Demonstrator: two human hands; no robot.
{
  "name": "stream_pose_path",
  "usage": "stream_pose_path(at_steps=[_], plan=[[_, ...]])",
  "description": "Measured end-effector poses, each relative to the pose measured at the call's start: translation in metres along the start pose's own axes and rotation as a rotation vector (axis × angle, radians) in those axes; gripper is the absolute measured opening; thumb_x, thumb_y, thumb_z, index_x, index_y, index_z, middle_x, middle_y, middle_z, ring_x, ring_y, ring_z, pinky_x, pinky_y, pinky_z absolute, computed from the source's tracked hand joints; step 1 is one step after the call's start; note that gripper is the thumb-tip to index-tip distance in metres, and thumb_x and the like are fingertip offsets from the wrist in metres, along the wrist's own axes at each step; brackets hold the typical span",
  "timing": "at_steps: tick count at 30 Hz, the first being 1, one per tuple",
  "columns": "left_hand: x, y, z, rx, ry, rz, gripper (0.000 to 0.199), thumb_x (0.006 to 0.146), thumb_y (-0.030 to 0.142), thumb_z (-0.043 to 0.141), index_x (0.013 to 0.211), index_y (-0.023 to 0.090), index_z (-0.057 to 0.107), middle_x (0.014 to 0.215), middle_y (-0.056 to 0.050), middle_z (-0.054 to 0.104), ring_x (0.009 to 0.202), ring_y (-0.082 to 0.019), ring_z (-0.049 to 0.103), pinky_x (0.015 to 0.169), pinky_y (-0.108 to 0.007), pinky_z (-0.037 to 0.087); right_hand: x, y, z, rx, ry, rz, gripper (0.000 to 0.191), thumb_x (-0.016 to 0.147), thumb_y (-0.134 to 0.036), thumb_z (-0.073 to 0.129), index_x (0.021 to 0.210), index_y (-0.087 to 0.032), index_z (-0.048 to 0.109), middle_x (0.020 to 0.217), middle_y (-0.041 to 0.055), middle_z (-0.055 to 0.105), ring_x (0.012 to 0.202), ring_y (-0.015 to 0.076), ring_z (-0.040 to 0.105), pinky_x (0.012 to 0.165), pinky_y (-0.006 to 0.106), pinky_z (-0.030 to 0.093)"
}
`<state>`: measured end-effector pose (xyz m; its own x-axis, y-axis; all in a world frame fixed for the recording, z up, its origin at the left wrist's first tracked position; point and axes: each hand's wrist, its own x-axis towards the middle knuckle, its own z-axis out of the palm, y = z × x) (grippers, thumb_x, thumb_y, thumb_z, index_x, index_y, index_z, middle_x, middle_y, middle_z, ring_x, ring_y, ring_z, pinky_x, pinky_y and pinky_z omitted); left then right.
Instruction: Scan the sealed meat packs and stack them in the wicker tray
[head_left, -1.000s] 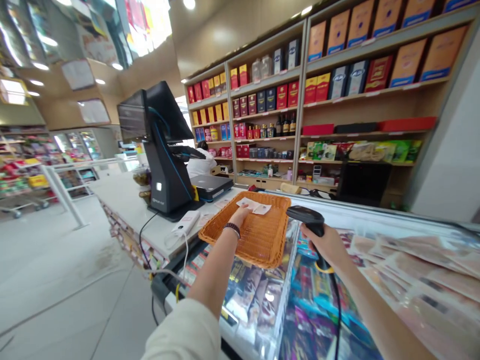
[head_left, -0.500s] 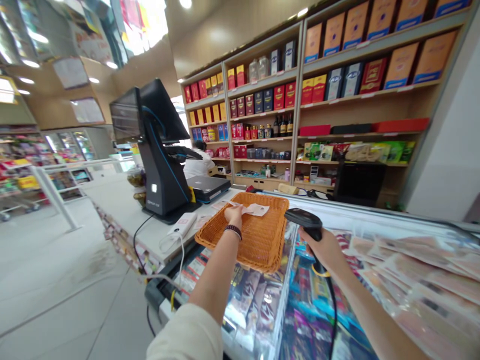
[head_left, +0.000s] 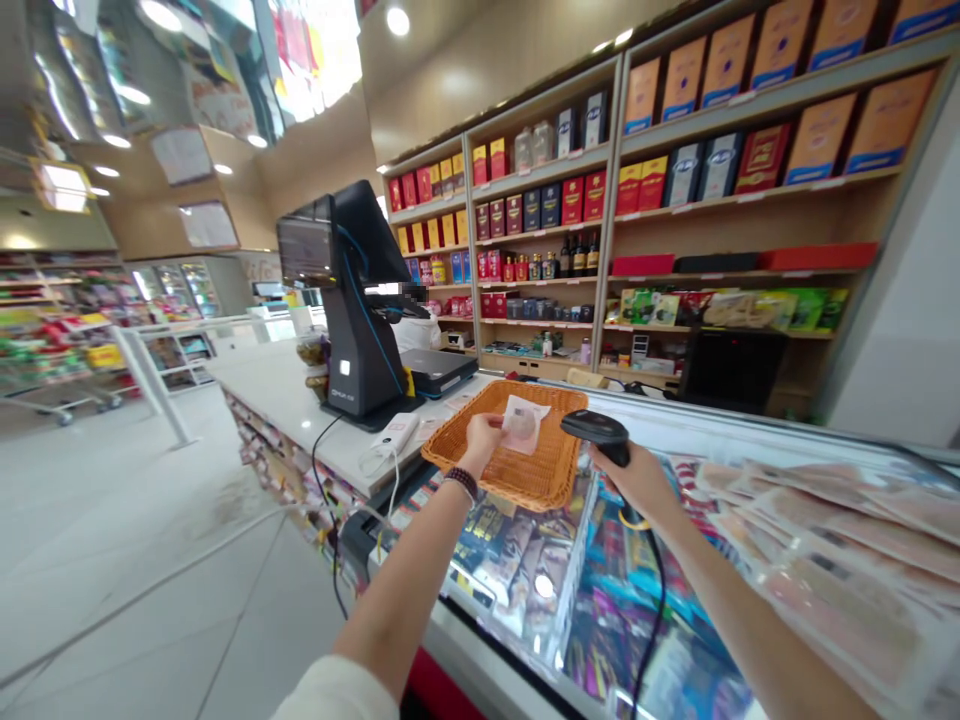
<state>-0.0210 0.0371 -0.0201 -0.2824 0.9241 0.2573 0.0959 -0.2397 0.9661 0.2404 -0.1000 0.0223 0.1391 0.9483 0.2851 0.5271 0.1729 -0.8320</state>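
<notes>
The left hand (head_left: 481, 442) has moved up and now pinches a small white paper slip (head_left: 523, 424) between its fingers, just above an orange woven basket (head_left: 556, 478). The slip is not lying in the basket now. The right hand (head_left: 636, 485) is closed tight around a black plastic barcode scanner (head_left: 595, 430), just right of the basket. A tall black till screen (head_left: 306, 250) stands left of the basket.

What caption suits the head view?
Left hand holds a white slip over a wicker tray; right hand grips a barcode scanner.
</notes>
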Motion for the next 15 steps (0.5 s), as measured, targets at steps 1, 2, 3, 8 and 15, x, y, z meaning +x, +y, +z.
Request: stream_pose_path(at_steps=[1, 2, 3, 8, 15], plan=[[-0.008, 0.003, 0.003, -0.005, -0.01, 0.008, 0.02, 0.065, 0.005, 0.094, 0.079, 0.013, 0.083, 0.078, -0.01, 0.079, 0.087, -0.028, 0.077, 0.088, -0.039, 0.062, -0.004, -0.004, -0.001, 0.005, -0.014, -0.011, 0.031, 0.086, -0.053, 0.064, 0.068, -0.027, 0.061, 0.047, 0.0012, 0.063, 0.045, 0.0227, 0.064, 0.055, 0.032, 0.048], [-0.016, 0.006, 0.006, -0.014, -0.019, 0.02, 0.021, 0.064, 0.002, 0.091, 0.079, 0.013, 0.084, 0.079, -0.01, 0.08, 0.084, -0.026, 0.077, 0.086, -0.037, 0.062, -0.008, -0.008, -0.002, 0.009, -0.022, -0.021, 0.031, 0.085, -0.053, 0.064, 0.07, -0.027, 0.061, 0.047, 0.0007, 0.063, 0.046, 0.0228, 0.064, 0.055, 0.032, 0.048], [-0.024, 0.009, 0.011, -0.028, -0.028, 0.034, 0.021, 0.064, 0.001, 0.089, 0.081, 0.014, 0.085, 0.082, -0.01, 0.082, 0.083, -0.025, 0.077, 0.084, -0.036, 0.062, -0.011, -0.012, -0.004, 0.009, -0.022, -0.026, 0.03, 0.085, -0.053, 0.064, 0.071, -0.027, 0.061, 0.047, 0.0002, 0.062, 0.046, 0.023, 0.065, 0.055, 0.032, 0.048], [-0.055, 0.017, 0.04, -0.108, -0.082, 0.107, 0.03, 0.072, 0.001, 0.077, 0.097, 0.014, 0.087, 0.099, -0.01, 0.085, 0.087, -0.022, 0.077, 0.08, -0.029, 0.06, -0.023, -0.022, -0.014, -0.049, 0.056, -0.021, 0.03, 0.085, -0.055, 0.066, 0.076, -0.027, 0.063, 0.049, -0.0002, 0.064, 0.048, 0.0233, 0.066, 0.057, 0.032, 0.047], [-0.072, 0.01, 0.064, -0.194, -0.047, 0.073, 0.025, 0.068, 0.003, 0.08, 0.089, 0.014, 0.084, 0.088, -0.008, 0.081, 0.078, -0.021, 0.074, 0.082, -0.035, 0.061, -0.029, 0.0, -0.019, -0.19, 0.125, -0.029, 0.032, 0.089, -0.054, 0.065, 0.079, -0.024, 0.07, 0.051, 0.0025, 0.066, 0.058, 0.0262, 0.071, 0.062, 0.032, 0.046]])
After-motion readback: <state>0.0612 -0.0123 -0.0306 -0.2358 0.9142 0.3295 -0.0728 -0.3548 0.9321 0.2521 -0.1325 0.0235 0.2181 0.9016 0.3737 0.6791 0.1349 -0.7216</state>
